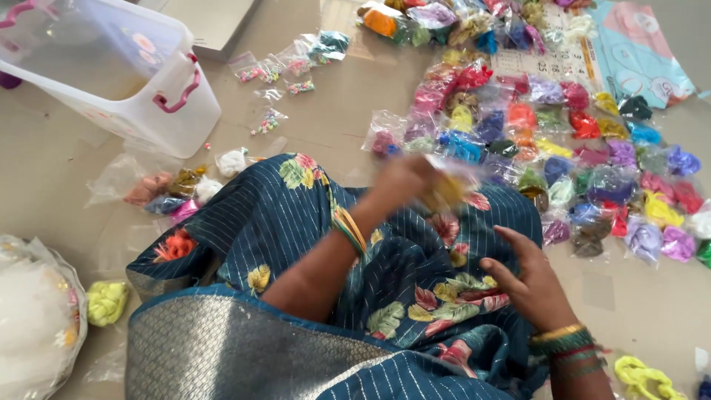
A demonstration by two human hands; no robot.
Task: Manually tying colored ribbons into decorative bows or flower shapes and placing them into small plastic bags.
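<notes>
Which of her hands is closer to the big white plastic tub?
Left. The left hand, blurred and holding a small packet, is nearer the tub; the right hand is farther off over the lap.

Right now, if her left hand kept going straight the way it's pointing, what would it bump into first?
Probably the spread of small clear packets of coloured thread on the floor beyond her knee; the left hand is blurred, so depth is uncertain.

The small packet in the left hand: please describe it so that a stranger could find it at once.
Start from the blue flowered cloth over the person's lap. Above its far edge the left hand is raised, blurred by motion. It grips a small clear packet of yellowish-gold material, the only one off the floor, unlike the packets lying in rows beyond.
</notes>
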